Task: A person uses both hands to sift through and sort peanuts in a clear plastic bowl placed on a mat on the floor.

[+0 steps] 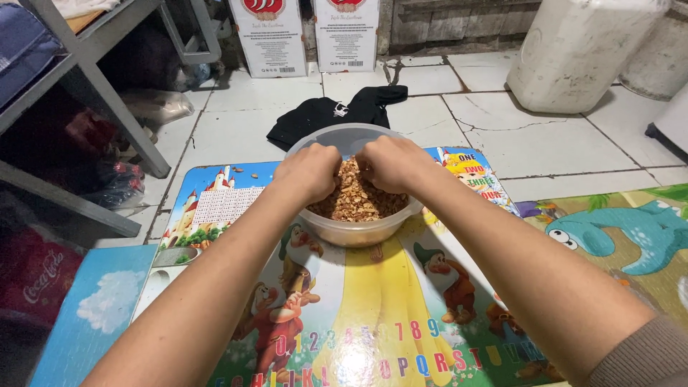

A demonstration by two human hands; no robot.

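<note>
Both in the clear plastic bowl [356, 228] on the picture mat [373, 322]: left hand [309, 172] and right hand [390, 163], fingers curled shut into brown peanuts [356, 201], bowl rim keeping them contained.

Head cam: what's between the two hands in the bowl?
Only the brown nuts heaped in the clear plastic bowl; left hand and right hand dig in either side.

Two hands, the left hand [309, 172] and the right hand [390, 163], are seen in one clear plastic bowl [356, 231] of peanuts [356, 201], with one black cloth [337, 115], two white cartons [269, 36] and two pale tubs [580, 50] counted on the floor.
</note>
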